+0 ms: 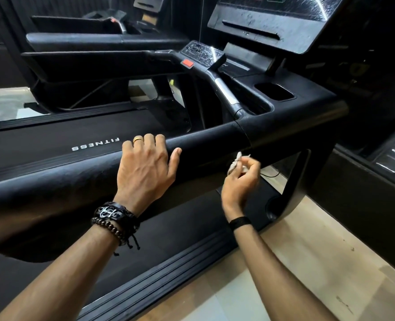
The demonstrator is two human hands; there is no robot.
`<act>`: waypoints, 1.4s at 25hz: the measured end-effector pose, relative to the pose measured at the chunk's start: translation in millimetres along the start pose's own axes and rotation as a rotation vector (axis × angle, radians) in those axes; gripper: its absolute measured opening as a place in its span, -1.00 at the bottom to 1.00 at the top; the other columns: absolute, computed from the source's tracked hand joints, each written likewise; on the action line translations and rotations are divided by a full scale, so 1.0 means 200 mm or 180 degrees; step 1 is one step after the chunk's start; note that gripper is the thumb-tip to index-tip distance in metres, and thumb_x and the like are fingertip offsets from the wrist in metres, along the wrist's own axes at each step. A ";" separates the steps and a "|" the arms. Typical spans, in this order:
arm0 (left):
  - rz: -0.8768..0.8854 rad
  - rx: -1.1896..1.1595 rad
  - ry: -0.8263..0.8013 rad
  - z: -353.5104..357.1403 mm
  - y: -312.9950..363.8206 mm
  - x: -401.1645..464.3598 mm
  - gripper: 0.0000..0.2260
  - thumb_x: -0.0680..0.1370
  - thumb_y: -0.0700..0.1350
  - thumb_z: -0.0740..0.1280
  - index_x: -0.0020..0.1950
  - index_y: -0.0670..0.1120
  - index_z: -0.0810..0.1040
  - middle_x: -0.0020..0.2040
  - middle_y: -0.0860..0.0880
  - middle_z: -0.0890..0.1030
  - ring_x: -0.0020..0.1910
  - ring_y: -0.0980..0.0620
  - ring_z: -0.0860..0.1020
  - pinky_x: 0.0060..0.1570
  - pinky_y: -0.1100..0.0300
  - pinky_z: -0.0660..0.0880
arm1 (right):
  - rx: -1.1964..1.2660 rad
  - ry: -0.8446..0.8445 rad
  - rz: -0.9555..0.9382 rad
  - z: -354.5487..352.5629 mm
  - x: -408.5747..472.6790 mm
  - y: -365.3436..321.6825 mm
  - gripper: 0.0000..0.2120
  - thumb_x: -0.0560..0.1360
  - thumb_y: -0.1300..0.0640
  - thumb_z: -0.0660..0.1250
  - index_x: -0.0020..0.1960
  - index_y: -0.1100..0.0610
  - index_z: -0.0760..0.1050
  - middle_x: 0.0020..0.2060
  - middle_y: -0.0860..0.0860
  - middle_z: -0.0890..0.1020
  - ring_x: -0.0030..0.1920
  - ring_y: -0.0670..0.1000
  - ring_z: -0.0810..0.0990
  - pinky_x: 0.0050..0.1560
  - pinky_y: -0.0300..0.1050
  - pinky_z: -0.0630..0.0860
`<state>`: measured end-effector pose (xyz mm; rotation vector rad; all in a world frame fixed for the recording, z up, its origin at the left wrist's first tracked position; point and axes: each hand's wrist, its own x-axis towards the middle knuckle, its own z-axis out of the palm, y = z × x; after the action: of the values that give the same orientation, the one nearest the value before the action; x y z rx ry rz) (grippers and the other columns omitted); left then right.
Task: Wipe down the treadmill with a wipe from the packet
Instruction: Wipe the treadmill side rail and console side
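Wipe [237, 164], crumpled and greyish-white, pinched in right hand [240, 181] below treadmill handrail [205, 144].

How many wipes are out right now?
1: a crumpled wipe pinched in the right hand, just below the treadmill's side handrail. The packet isn't in view, so others may be hidden.

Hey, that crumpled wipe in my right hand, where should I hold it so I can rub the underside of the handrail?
Probably bunch the wipe low in the right hand, gripping the crumpled base and leaving the loose white upper end free. Come at the handrail from below and the near side: the wipe sits just under the rail, its free end pointing up toward it. The left hand rests on top, steadying.
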<state>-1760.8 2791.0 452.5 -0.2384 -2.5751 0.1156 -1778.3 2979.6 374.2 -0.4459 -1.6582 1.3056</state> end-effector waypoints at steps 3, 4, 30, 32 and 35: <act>-0.0019 -0.0031 0.0007 0.00 0.00 0.00 -0.54 0.67 0.19 -0.06 -0.03 -0.14 0.42 -0.16 -0.17 0.49 -0.17 -0.21 0.46 -0.15 -0.09 0.32 | 0.0219 -0.0586 -0.0204 -0.03 -0.38 -0.08 -0.78 0.54 0.44 0.29 0.00 0.13 0.48 -0.10 0.12 0.59 -0.11 -0.18 0.57 -0.09 -0.46 0.42; -0.0010 -0.0037 0.0008 0.00 0.00 0.00 -0.54 0.67 0.19 -0.06 -0.02 -0.14 0.42 -0.16 -0.18 0.49 -0.17 -0.21 0.46 -0.15 -0.09 0.33 | 0.0204 -0.0662 -0.0262 -0.04 -0.44 -0.08 -0.79 0.54 0.43 0.30 -0.02 0.14 0.48 -0.14 0.08 0.58 -0.13 -0.24 0.56 -0.12 -0.49 0.41; -0.0067 -0.0068 0.0007 -0.01 0.01 0.00 -0.54 0.67 0.21 -0.07 -0.04 -0.12 0.41 -0.16 -0.15 0.49 -0.16 -0.17 0.46 -0.12 -0.06 0.34 | 0.0027 0.0282 0.1363 -0.02 0.20 0.20 -0.78 0.56 0.37 0.20 -0.06 0.09 0.50 -0.14 0.17 0.62 -0.18 0.09 0.58 -0.05 0.06 0.60; -0.0090 -0.0069 0.0025 -0.01 0.00 0.00 -0.54 0.67 0.21 -0.07 -0.04 -0.11 0.41 -0.16 -0.15 0.49 -0.16 -0.17 0.46 -0.11 -0.06 0.35 | 0.0020 0.0331 0.1117 0.00 0.20 0.13 -0.86 0.58 0.37 0.24 0.02 0.18 0.52 -0.10 0.15 0.62 -0.15 0.07 0.60 -0.06 0.00 0.60; -0.0132 -0.0079 0.0028 -0.01 0.01 -0.01 -0.54 0.67 0.21 -0.08 -0.04 -0.11 0.41 -0.16 -0.13 0.49 -0.16 -0.16 0.46 -0.11 -0.06 0.37 | 0.0208 -0.0258 0.0310 -0.02 -0.04 0.03 -0.86 0.57 0.43 0.24 0.04 0.24 0.48 -0.15 0.03 0.57 -0.21 -0.18 0.58 -0.17 -0.35 0.49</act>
<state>-1759.2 2792.1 452.7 -0.1943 -2.5725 0.0673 -1773.3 2978.4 366.1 -0.4444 -1.6728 1.4623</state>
